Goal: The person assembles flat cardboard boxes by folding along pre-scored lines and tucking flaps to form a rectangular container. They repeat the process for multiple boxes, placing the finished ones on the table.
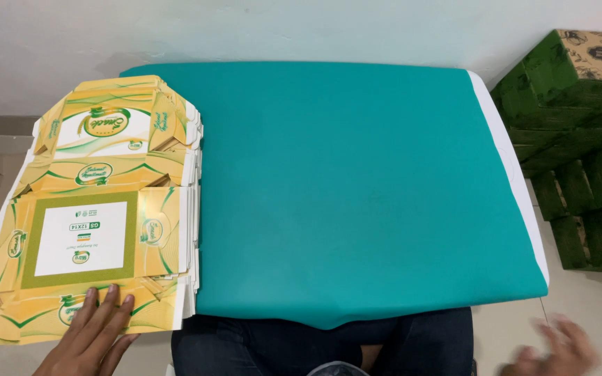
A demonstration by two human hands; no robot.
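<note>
Resting flat under left grip [95,334], fingers apart: stack of yellow carton blanks [99,209].

The left hand [95,334] is seen at the lower left, laid flat and palm down, its fingers [109,301] stretched forward and held close together. The right hand [559,348] is seen at the lower right, blurred, with fingers loosely spread and nothing held in it.

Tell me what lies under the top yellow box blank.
Under the top blank more flat blanks are stacked; only their white edges show. The left hand rests on top. Whatever lies beneath the stack is covered.
</note>
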